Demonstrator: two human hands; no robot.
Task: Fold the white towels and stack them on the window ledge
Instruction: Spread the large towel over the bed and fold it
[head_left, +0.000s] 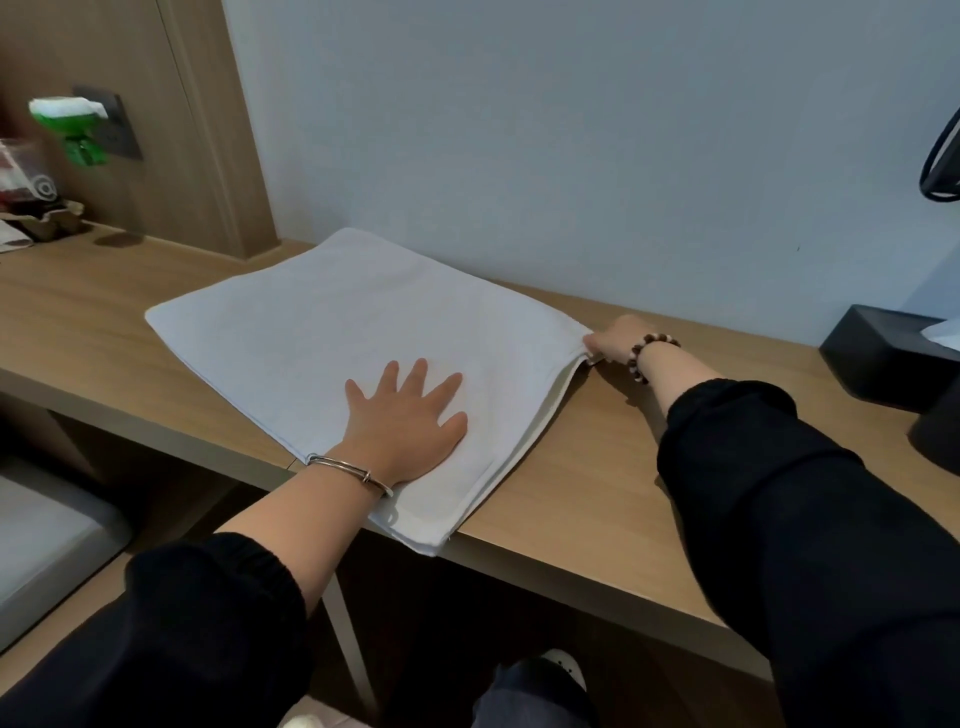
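Note:
A white towel (332, 332) lies folded in layers on the wooden desk (597, 483), its near corner hanging slightly over the front edge. My left hand (405, 421) lies flat on the towel's near part, fingers spread, pressing it down. My right hand (615, 340) pinches the towel's far right corner, where the layers part a little. Both arms are in black sleeves; a metal bangle sits on the left wrist and a bead bracelet on the right.
A black tissue box (883, 358) stands at the right end of the desk, near a dark round object at the frame edge. A green and white plug-in device (72, 124) sits on a wall socket at left, above some packets. The pale wall runs behind the desk.

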